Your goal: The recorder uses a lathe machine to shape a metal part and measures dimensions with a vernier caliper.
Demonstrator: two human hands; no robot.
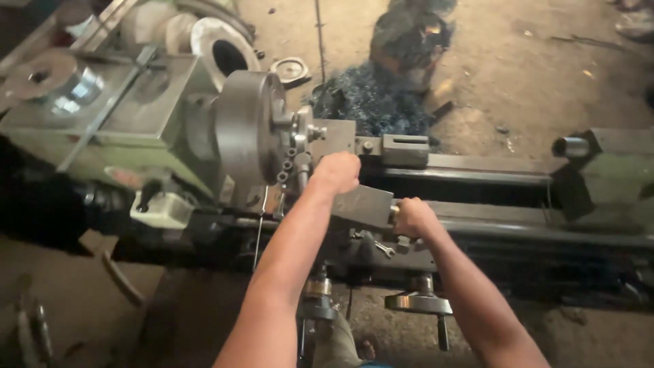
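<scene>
Head view, looking down on a metal lathe (477, 178) standing on a dirt floor (545, 61). Left hand (336, 172): fingers clenched into a fist over the tool post area, just right of the round chuck (248, 129); what they grip is hidden beneath the fist. Right hand (413, 217): fingers closed around a small handle at the right end of the grey compound slide (364, 204). Progress: both hands are on the carriage controls; no cut or fresh chip is discernible, so work appears at a setting stage. Also present: handwheel (417, 302) below the carriage, tailstock (599, 170) at the bed's right end, dark swarf heap (371, 102) behind, metal rings (221, 48) at upper left. Any workpiece at the chuck's jaws is too blurred to make out; forearms are cut off at the lower edge.
</scene>
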